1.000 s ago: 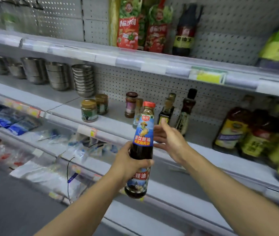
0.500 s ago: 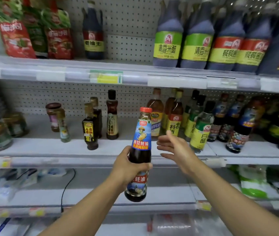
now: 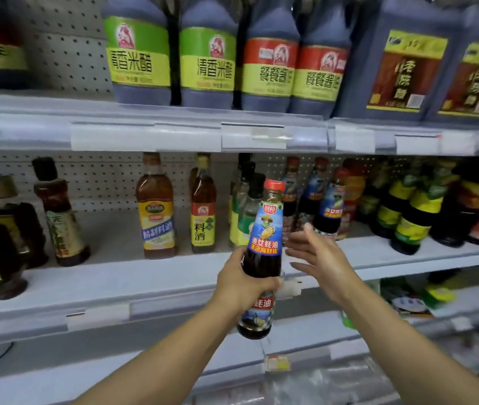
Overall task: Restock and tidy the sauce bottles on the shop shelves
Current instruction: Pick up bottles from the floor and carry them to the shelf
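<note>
Our left hand (image 3: 239, 283) grips the bottle (image 3: 261, 258) upright, label facing us, likely to match it. Our right hand (image 3: 318, 263) hovers open beside it, near matching bottles (image 3: 330, 206) on the shelf (image 3: 145, 287).

The held oyster sauce bottle (image 3: 263, 258) reads 厨邦 on a red badge, then 渔女蚝油 and 浓浓海鲜味; lower down 蚝油 shows again. On the middle shelf, a yellow-labelled cooking wine bottle (image 3: 202, 206) reads 料酒. On the top shelf, two green-labelled jugs (image 3: 140, 54) read 清香米醋, and two red-topped jugs (image 3: 267, 59) to their right read 餐餐酱; other labels are too blurred
</note>
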Available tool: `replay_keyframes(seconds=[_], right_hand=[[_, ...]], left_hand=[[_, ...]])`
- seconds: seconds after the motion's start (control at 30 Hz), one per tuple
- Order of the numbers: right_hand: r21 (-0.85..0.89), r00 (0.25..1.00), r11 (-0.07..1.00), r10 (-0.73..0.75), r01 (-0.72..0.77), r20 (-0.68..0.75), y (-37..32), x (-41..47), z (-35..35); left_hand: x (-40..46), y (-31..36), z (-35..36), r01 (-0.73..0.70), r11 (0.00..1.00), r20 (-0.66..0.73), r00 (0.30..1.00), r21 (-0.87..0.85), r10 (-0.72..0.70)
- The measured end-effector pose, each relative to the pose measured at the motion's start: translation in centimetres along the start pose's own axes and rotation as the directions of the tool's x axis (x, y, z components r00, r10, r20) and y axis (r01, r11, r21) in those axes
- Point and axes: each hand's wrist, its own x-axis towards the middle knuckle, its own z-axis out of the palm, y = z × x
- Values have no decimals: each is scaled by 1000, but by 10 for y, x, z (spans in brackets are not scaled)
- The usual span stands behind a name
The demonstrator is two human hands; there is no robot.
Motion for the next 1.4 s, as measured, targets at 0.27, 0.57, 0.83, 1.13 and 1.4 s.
replay_keyframes(seconds=[0.27, 0.57, 0.83, 1.13, 1.4], right_hand=[[32, 1000, 999, -7, 7, -29, 9, 51, -75], [17, 998, 1000, 25, -27, 62, 28, 84, -98], [-9, 994, 1000, -9, 10, 105, 45, 90, -93], [1, 995, 1000, -14, 14, 94, 56, 96, -89], [-50, 981, 999, 18, -8, 195, 62, 94, -88]], left_hand=[[74, 11, 92, -99, 994, -28, 995, 44, 101], [137, -3, 116, -69, 995, -178, 981, 66, 80], [154, -19, 119, -79, 995, -241, 966, 61, 91], [156, -25, 119, -125, 988, -176, 974, 95, 140], [135, -27, 102, 87, 996, -23, 996, -21, -88]])
